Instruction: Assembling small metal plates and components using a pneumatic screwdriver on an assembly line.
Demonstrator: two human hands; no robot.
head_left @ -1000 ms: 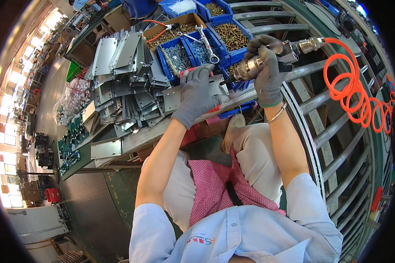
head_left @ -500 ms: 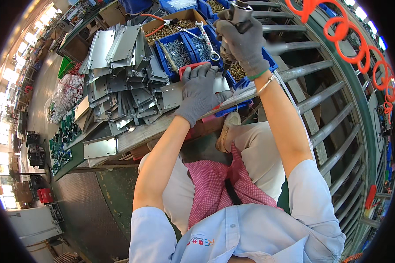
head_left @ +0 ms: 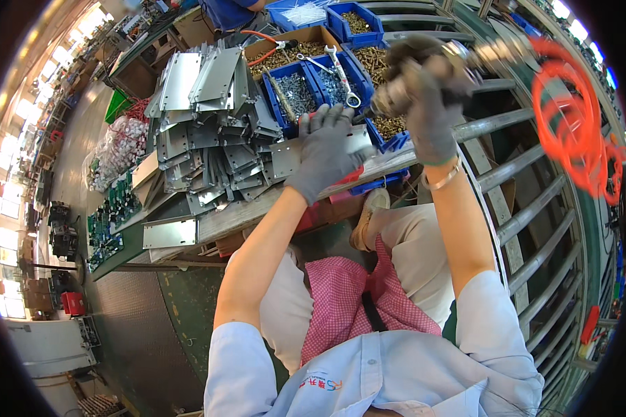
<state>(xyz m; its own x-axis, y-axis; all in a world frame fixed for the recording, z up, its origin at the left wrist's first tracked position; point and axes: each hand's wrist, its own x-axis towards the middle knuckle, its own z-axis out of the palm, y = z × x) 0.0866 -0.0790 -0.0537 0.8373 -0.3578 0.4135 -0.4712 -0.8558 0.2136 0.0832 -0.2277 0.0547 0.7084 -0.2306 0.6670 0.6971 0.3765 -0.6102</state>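
Observation:
My left hand (head_left: 323,153), in a grey glove, lies with fingers stretched out over a flat metal plate (head_left: 285,159) at the bench's front edge. Part of the plate is hidden beneath it, and something red (head_left: 350,176) shows under the plate. My right hand (head_left: 432,128), also gloved, is closed around an air screwdriver (head_left: 394,96), blurred by motion. The tool lies tilted, its tip toward the plate and its back end joined to an orange coiled hose (head_left: 570,125). Whether the tip touches anything I cannot tell.
Left of my hands, bent metal plates (head_left: 212,139) form a tall pile. Behind are blue bins of screws (head_left: 293,95), a combination wrench (head_left: 342,75) and bins of brass-coloured fittings (head_left: 357,22). A roller conveyor (head_left: 511,163) runs along the right. Another person's blue sleeve (head_left: 228,12) shows at the back.
My right hand has tipped the air screwdriver from upright to slanting, its back end swinging right. The hose has bunched lower. My left hand stays on the plate; the whole view has shifted slightly.

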